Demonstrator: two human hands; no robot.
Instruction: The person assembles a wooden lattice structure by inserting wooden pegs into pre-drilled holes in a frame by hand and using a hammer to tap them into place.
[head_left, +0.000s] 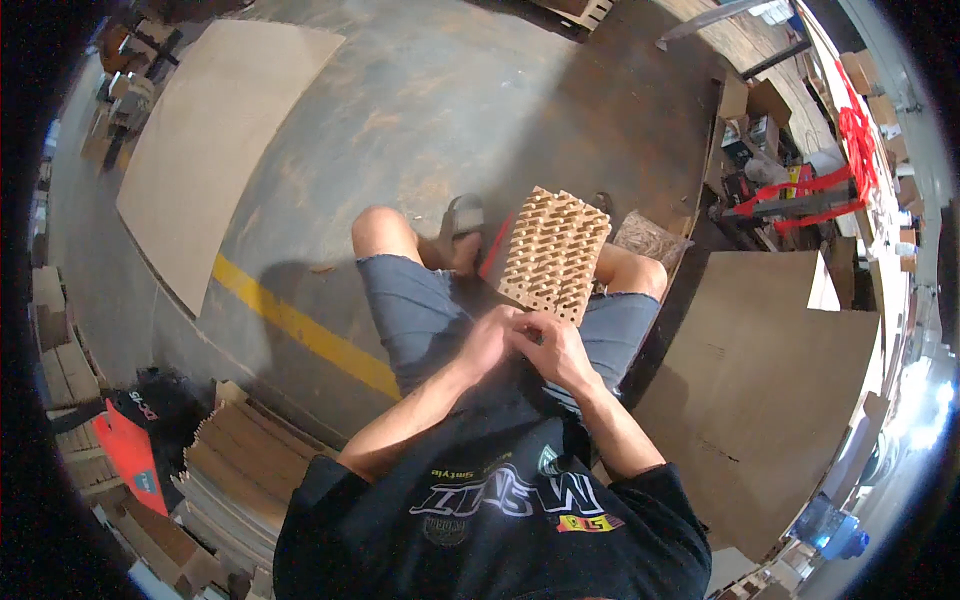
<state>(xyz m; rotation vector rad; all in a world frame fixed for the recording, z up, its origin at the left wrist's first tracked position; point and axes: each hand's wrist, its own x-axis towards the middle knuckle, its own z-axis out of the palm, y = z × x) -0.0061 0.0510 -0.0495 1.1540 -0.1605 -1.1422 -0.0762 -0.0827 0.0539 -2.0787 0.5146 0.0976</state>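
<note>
A light wooden board (540,305) rests in front of my lap, full of rows of upright wooden pegs (557,240). Along its near edge, a few rows of bare round holes show. Just at that edge, my left hand (490,340) and my right hand (553,348) meet, fingertips together. The fingers of both are curled closed, and whatever they may hold is too small or too covered to make out. Beyond the board's right side lies a clear plastic bag (648,238) of thin wooden pieces. Something red (496,250) peeks out at the board's left side.
Large flat cardboard sheets lie at the left (225,130) and right (750,390). Stacked cardboard (245,455) stands behind my left elbow, near a red and black bag (132,455). Red ribbon (855,150) hangs from a shelf at the right. A blue bottle (835,530) is lower right.
</note>
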